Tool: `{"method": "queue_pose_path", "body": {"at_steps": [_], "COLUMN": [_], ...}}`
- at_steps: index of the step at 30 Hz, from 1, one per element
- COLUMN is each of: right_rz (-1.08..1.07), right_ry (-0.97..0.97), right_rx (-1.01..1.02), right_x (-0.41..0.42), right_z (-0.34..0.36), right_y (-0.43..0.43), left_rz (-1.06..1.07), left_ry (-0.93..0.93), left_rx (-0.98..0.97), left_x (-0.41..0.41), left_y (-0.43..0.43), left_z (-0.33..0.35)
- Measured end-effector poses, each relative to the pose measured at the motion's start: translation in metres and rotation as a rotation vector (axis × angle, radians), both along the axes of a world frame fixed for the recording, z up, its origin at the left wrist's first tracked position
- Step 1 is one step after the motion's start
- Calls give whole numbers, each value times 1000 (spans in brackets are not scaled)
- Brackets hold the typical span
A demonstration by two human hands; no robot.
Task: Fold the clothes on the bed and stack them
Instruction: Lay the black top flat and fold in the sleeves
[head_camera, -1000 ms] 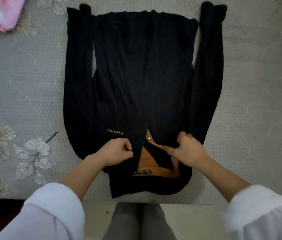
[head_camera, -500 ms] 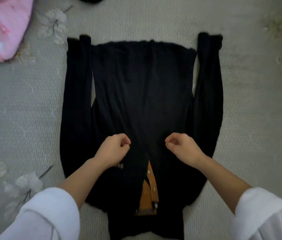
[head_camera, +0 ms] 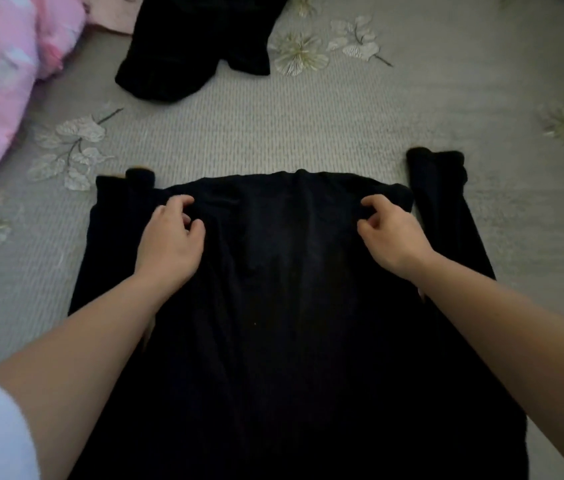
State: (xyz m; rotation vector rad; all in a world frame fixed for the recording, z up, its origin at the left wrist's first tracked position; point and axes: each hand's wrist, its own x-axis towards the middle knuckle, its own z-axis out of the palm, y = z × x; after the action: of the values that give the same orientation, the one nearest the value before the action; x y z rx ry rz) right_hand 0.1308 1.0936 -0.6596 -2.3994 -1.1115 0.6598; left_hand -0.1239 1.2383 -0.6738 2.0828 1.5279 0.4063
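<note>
Head view: black garment (head_camera: 291, 306) lies flat on the bed (head_camera: 273, 133), long axis running from the near edge straight away from the person. Left hand (head_camera: 169, 244) and right hand (head_camera: 391, 237) each pinch fabric with curled fingers just short of its far hem, level either side of the centreline, so neither is nearer. Next fold likely draws that hem toward the near edge.

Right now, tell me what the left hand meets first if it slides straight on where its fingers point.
The left hand would cross the far hem of the black sweater, then bare bedspread; probably the other black garment beyond, though depth is unclear.
</note>
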Motion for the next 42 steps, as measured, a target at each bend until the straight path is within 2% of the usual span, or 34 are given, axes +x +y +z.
{"method": "queue_pose_path", "body": {"at_steps": [5,8,10,12,14,17,20,23,25,28,30,32,34,36,37,39,42], "right_rz": [26,-23,-50,-86,-125,-250,-392,-545,-531,-315,-175,-75,44,202,251,252,226], "right_ry": [-15,-47,-200,-339,-360,-228,-83,109,90,101,101,12,-212,-394,-422,-390,-344], "right_rx": [-109,-124,-99,-71,-9,155,276,374,294,139,88,94,171,113,12,-216,-284], "right_x": [28,33,32,34,43,60,70,73,70,56,49,43,35,30,30,36,43], "right_z": [-12,-15,-17,-16,-12,-2,2,-5,-15,-29,-33,-33,-29,-34,-37,-47,-50], "right_y": [34,39,34,29,25,24,40,61,66,55,46,37,26,10,2,-10,-9], "left_rz": [-83,-63,-20,25,68,113,201,284,253,11,-134,-152,-162,-257,-303,-288,-224], "left_ry": [239,304,233,80,-78,-241,-294,-393,-313,29,249,282,199,202,253,407,534], "left_rx": [-46,8,-11,-48,-47,-67,-12,-78,-129,-186,-150,-63,153,328,324,168,59], "left_x": [4,7,5,0,-8,-19,-15,5,16,21,19,18,15,5,-2,-18,-25], "left_y": [39,43,45,51,60,73,90,100,97,78,67,59,48,33,26,18,23], "left_z": [-18,-23,-23,-19,-14,0,9,6,-4,-22,-32,-33,-32,-36,-39,-47,-51]}}
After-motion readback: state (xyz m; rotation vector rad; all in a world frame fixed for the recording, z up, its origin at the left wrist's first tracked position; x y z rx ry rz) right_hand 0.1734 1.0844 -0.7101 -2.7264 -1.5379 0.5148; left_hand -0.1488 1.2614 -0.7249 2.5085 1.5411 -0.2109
